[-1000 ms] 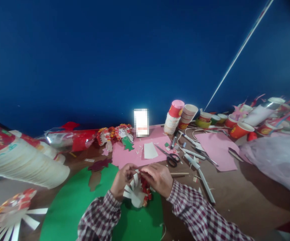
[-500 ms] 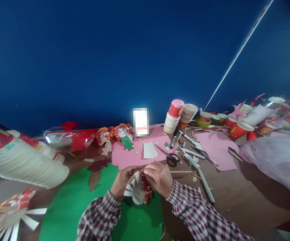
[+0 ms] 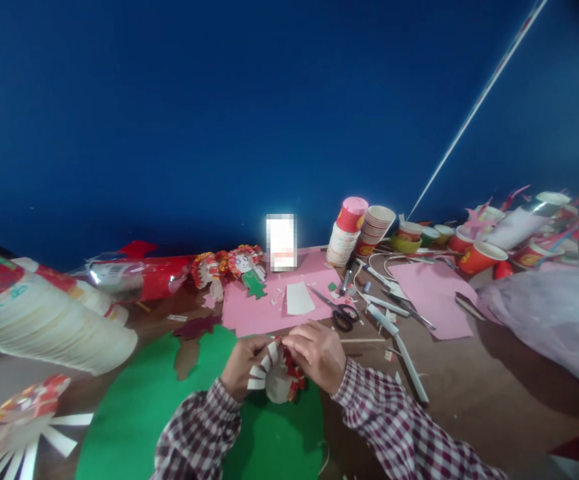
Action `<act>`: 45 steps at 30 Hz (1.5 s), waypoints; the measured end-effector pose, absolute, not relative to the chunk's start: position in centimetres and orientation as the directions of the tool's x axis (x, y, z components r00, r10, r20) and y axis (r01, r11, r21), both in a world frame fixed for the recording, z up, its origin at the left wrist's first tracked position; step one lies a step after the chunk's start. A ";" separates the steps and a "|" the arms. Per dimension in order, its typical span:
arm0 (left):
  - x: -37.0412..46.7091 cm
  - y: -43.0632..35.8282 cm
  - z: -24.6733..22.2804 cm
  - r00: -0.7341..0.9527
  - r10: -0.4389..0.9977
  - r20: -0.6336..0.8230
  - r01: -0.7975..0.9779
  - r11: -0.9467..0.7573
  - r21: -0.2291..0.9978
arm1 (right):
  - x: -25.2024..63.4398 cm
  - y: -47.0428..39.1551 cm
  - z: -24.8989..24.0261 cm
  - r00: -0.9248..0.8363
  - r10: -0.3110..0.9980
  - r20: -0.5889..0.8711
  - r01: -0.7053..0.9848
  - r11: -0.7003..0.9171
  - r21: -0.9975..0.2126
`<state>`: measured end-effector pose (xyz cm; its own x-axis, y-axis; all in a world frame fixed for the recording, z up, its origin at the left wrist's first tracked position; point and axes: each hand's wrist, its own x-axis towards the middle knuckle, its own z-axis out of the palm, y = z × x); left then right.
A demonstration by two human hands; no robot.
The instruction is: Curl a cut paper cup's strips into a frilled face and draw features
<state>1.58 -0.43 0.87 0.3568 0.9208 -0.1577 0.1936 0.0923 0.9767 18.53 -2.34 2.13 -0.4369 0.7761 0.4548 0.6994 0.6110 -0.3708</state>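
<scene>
A paper cup cut into strips (image 3: 278,385) is held between my two hands above a green paper sheet (image 3: 134,400). White strips fan out on its left side, while red, curled strips stand on its right. My left hand (image 3: 242,363) is closed on the cup's upper left edge. The fingertips of my right hand (image 3: 317,352) pinch a strip at the top, close to the left fingers. Part of the cup is hidden behind the right hand.
Black-handled scissors (image 3: 344,317) and a white paper piece (image 3: 299,299) lie on pink paper (image 3: 249,320). Stacked cups (image 3: 343,247) stand behind. At the left are a long cup stack (image 3: 69,327) and another cut cup (image 3: 24,427). A plastic bag (image 3: 544,320) sits at the right.
The cup has turned slightly in my hands, and more of its red strips show. Both hands stay in nearly the same place, with small shifts of the fingers.
</scene>
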 end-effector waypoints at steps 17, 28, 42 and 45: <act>1.5 -0.5 -0.1 0.322 0.918 -0.230 0.083 0.215 0.973 | 18.4 -2.2 1.7 -0.401 0.850 0.341 0.755 0.517 -0.402; 1.7 -0.5 1.4 0.348 0.903 -0.251 0.046 0.251 0.967 | 18.3 -2.3 1.5 -0.387 0.838 0.384 0.722 0.535 -0.439; 1.5 -0.4 0.6 0.410 0.888 -0.207 0.125 0.170 0.978 | 18.7 -2.1 1.6 -0.436 0.777 0.454 0.650 0.621 -0.438; 1.5 -0.5 0.7 0.404 0.893 -0.197 0.155 0.146 0.977 | 18.7 -2.2 1.7 -0.422 0.783 0.456 0.650 0.613 -0.450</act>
<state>1.48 -0.49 0.68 0.4040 0.8933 -0.1971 0.1546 0.1457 0.9772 18.68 -2.18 1.67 -0.4225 0.7832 0.4561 0.6499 0.6126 -0.4499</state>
